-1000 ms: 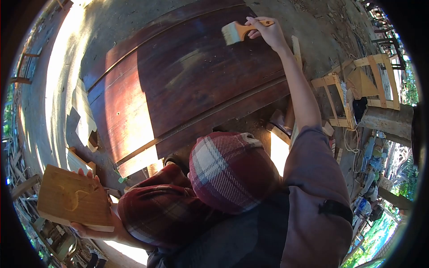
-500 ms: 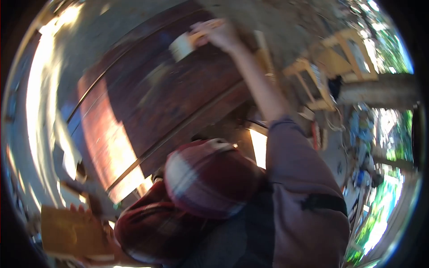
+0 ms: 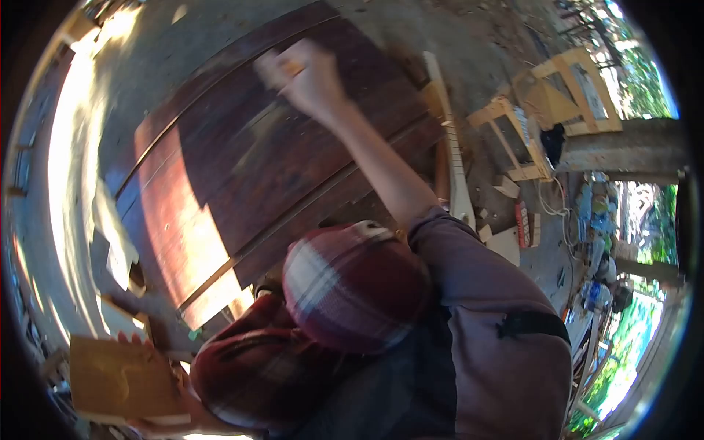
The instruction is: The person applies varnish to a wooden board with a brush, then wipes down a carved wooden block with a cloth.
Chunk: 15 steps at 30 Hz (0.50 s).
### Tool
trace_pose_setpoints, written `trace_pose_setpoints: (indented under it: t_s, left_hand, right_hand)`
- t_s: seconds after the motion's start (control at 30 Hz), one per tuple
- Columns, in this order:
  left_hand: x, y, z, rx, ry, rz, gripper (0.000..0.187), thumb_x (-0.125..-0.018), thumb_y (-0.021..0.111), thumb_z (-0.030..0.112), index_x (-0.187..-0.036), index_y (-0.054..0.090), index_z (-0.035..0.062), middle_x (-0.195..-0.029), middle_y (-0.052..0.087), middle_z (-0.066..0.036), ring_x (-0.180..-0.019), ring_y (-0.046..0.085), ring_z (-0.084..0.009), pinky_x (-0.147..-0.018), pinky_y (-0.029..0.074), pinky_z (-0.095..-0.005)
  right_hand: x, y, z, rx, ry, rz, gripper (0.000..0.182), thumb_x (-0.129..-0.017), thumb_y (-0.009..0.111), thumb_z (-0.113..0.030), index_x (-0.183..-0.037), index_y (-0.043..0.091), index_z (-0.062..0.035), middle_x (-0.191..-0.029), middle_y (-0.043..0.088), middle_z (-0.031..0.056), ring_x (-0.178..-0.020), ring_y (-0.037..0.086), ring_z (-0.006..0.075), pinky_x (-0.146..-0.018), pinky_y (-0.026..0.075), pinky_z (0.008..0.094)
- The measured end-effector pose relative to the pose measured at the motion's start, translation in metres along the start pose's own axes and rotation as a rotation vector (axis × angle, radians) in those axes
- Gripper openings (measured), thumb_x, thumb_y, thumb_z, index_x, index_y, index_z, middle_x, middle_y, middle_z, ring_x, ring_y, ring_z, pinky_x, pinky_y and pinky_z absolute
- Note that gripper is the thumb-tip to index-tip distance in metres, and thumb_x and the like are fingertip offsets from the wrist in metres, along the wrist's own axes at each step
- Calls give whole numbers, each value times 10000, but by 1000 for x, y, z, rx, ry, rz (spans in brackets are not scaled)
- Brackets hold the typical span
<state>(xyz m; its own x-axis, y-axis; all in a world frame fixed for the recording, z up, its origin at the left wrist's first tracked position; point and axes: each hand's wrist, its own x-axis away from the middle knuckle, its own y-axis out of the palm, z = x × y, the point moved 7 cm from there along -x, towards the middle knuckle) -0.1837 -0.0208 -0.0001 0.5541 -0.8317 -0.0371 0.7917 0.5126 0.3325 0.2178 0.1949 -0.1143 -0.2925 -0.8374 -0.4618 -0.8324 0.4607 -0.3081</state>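
Observation:
My right hand [image 3: 312,81] is over the far part of a dark red-brown wooden panel [image 3: 242,176], smeared by motion. Its fingers close round a wide flat brush, of which only a bit of the orange handle [image 3: 295,69] shows clearly. Low at the left, my left hand [image 3: 183,400] grips a box-like piece of light wood [image 3: 121,378], with fingertips over its upper edge. A pale smear lies on the panel's middle, and sunlight falls on its left part.
Red plaid fabric [image 3: 352,290] bulges at the near side, hiding part of the panel. On the right lie a long pale wooden strip [image 3: 456,154], wooden frames [image 3: 513,136], a red box [image 3: 523,224] and a white cord [image 3: 554,202]. A post [image 3: 620,150] stands beyond.
My right hand has swept left and slightly nearer over the panel, carrying the brush. My left hand and the wooden piece have hardly moved.

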Motion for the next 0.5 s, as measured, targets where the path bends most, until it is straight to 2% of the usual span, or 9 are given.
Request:
trace_pose_setpoints:
  t_s: [0.03,0.1,0.2,0.27,0.3,0.37,0.43,0.47,0.5]
  left_hand:
    - [2,0,3,0,1,15,896,-849,404,540,-1458,84,-34,-1448,146,-372,-1332,211,-524,-1122,180,-570]
    - [8,3,8,2,17,39,905,-845,412,543,-1458,81,-35,-1447,144,-376,-1332,206,-529,-1122,175,-571]
    - [6,-2,9,32,8,-94,941,-832,473,534,-1463,57,-27,-1448,129,-379,-1334,188,-537,-1120,171,-578]
    - [3,-18,10,61,28,-105,942,-832,487,522,-1463,50,-23,-1450,116,-381,-1334,182,-539,-1120,169,-579]
    - [2,-22,8,77,31,-113,942,-832,494,516,-1464,47,-21,-1450,110,-381,-1334,179,-541,-1120,168,-579]
    - [-2,-21,7,86,33,-127,940,-833,491,517,-1464,47,-20,-1450,109,-382,-1334,180,-541,-1120,170,-579]
    - [-2,-19,6,112,35,-164,938,-834,488,517,-1464,48,-20,-1450,107,-382,-1333,180,-540,-1119,172,-579]
    - [-2,-19,6,131,24,-187,936,-834,487,517,-1464,48,-20,-1450,107,-382,-1333,180,-540,-1119,173,-579]
    - [-3,-19,5,147,11,-218,935,-835,485,517,-1464,48,-19,-1450,106,-382,-1333,181,-540,-1118,174,-579]
  right_hand:
    - [24,52,-6,-147,-25,-134,176,-841,698,-155,-787,656,8,-676,614,89,-597,644,141,-501,517,287]
    - [64,124,-28,-259,-66,-372,222,-841,700,-172,-790,655,39,-673,631,105,-534,635,148,-466,515,285]
    - [67,150,26,-345,204,-363,281,-811,730,-261,-770,680,12,-683,668,146,-615,676,207,-568,529,325]
    - [37,113,86,-232,305,-311,271,-817,721,-230,-749,674,28,-683,676,164,-596,675,191,-550,527,304]
    - [20,67,90,-197,220,-145,243,-871,661,-174,-741,667,31,-628,662,99,-512,642,129,-463,521,270]
    - [-8,-22,116,-15,373,37,275,-868,666,-193,-750,661,55,-636,667,102,-474,626,130,-427,509,262]
    - [-39,-91,172,330,301,224,308,-874,651,-203,-723,653,66,-633,667,123,-480,645,148,-436,523,281]
    - [-38,-104,121,448,384,218,301,-878,623,-199,-716,654,53,-644,664,155,-503,656,218,-458,528,319]
    - [-40,-93,97,573,248,176,295,-877,613,-202,-719,657,43,-652,659,166,-520,655,242,-468,529,332]
